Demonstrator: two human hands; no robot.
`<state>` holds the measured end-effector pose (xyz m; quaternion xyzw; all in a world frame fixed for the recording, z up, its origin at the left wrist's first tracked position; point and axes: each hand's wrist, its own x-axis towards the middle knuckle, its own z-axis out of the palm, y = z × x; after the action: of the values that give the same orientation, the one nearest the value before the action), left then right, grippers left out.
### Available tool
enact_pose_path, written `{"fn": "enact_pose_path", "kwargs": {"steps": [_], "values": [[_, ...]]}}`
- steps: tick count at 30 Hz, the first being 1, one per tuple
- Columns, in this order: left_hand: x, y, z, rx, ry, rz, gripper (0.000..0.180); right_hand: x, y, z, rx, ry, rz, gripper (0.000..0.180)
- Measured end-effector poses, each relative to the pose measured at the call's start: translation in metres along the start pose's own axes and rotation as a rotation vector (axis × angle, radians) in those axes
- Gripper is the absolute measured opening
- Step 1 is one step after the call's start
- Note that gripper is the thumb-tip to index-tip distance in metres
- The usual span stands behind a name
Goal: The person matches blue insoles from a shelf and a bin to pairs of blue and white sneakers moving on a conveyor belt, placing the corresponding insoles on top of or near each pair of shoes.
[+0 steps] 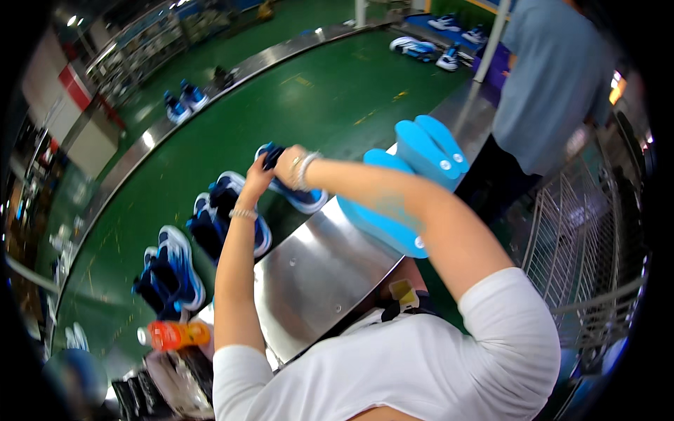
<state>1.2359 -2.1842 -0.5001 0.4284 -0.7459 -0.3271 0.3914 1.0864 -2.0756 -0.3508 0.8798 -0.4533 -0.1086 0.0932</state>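
A blue and white sports shoe (307, 201) stands on the green surface ahead of me, its toe toward me. My left hand (258, 179) and my right hand (288, 168) meet over its far end, both closed around its dark blue upper part. The fingers are slightly blurred and partly hide the shoe's opening. To the left stand a pair of similar shoes (261, 235) and, nearer, another pair (184, 263). Bright blue insoles (414, 151) lie to the right, partly behind my right forearm, with more insoles (393, 235) below it.
A shiny metal plate (330, 263) lies right before my body. An orange bottle (175, 335) lies at the near left. The green belt (337, 91) curves away with more shoes (418, 49) at its far end. At right are a person (554, 84) and a wire rack (583, 238).
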Motion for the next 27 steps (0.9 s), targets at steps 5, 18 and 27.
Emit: {"fn": "enact_pose_path", "kwargs": {"steps": [5,18,27], "values": [[-0.008,0.049,-0.006,-0.220,-0.152,-0.234,0.053,0.032,-0.001,0.052,0.501,0.052,0.409,0.023],[-0.024,0.065,-0.010,-0.253,-0.128,-0.202,0.055,0.078,-0.005,0.107,0.530,0.248,0.376,0.037],[-0.037,0.043,-0.023,0.213,0.173,0.305,0.041,-0.053,-0.010,0.062,1.050,0.618,0.242,0.024]]}}
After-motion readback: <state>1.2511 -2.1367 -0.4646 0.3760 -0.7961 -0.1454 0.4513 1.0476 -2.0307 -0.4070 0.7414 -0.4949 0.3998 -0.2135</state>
